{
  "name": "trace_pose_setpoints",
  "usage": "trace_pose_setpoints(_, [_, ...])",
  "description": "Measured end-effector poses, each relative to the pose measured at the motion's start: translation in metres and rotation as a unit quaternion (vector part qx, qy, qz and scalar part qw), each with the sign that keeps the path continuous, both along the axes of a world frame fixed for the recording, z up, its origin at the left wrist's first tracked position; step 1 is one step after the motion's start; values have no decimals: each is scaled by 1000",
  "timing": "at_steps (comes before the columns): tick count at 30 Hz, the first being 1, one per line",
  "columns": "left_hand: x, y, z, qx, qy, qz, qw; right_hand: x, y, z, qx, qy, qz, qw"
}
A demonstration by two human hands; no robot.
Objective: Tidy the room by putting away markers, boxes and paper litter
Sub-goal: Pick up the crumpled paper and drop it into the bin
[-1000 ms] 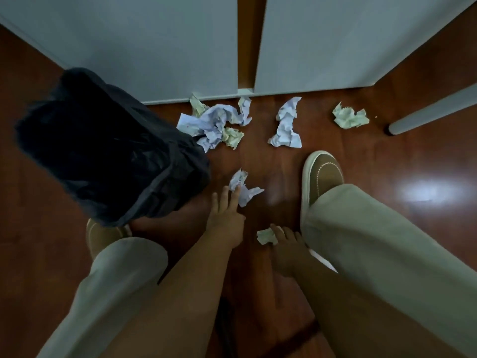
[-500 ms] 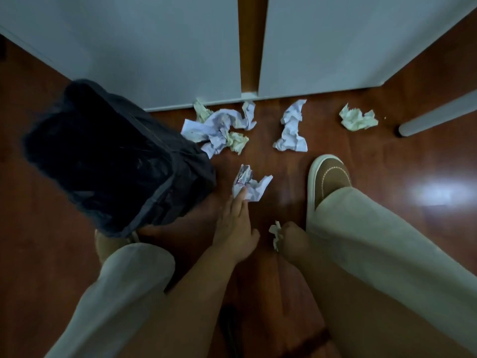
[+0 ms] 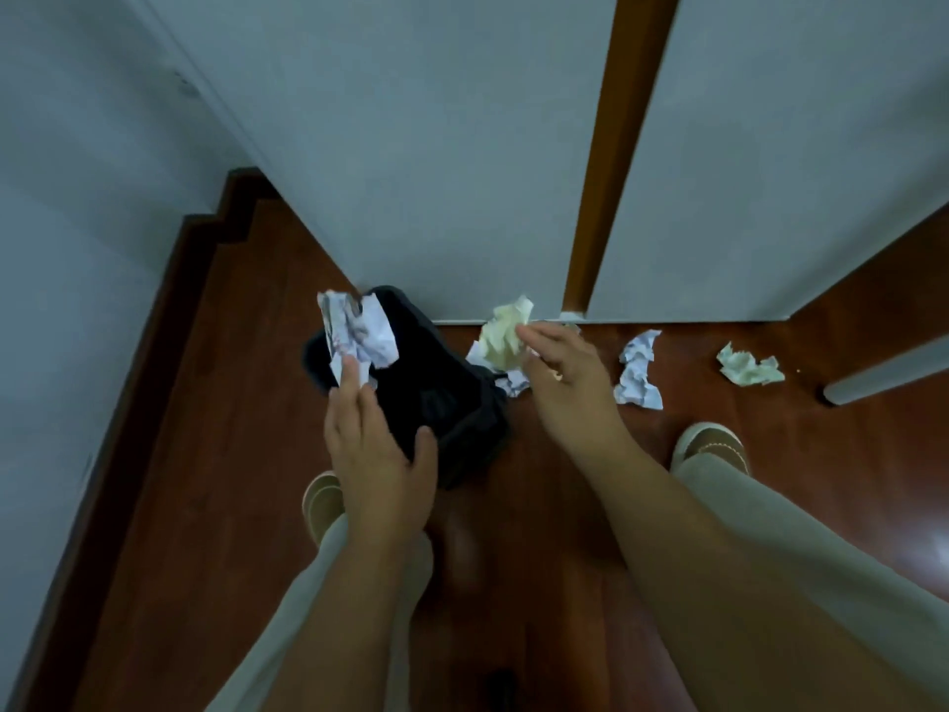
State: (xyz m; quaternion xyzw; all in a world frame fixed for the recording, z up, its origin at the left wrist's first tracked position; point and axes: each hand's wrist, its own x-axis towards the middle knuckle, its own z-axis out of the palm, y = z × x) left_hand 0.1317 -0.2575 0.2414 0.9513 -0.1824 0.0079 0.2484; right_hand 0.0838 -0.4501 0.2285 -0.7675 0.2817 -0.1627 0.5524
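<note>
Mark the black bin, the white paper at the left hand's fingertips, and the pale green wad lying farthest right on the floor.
black bin (image 3: 441, 403), head view, on its dark side wall.
white paper (image 3: 359, 334), head view, on its crumpled middle.
pale green wad (image 3: 747, 366), head view, on its centre.

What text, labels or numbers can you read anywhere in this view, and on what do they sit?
No text can be read.
Crumpled white paper held by the left hand over the black bin bag: dark marks, too blurred to read.
Crumpled pale yellow paper at the right hand: no print visible.
Crumpled white paper on the floor: nothing readable.
</note>
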Motion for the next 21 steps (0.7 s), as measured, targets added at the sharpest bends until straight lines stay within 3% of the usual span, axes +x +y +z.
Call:
trace_pose_setpoints(3, [1,23,-14,92,49,-36,994,14,35,12,-58,-7,95,994])
trace_pose_setpoints(5, [-1,28,-18,106,82,-28,991,18,50,6,-60,37,138,988])
trace_pose_setpoints(10, [-2,24,-32,139,127,-11,982,14,46,-24,65,178,118,975])
trace_pose_setpoints(13, [-3,28,-54,163,118,-47,978,15,50,-29,162,200,127,958])
trace_pose_setpoints(16, [1,30,-68,104,51,-47,992,35,48,-40,199,180,114,957])
trace_pose_setpoints(21, [29,25,-78,115,82,-5,990,74,37,-53,294,132,110,940])
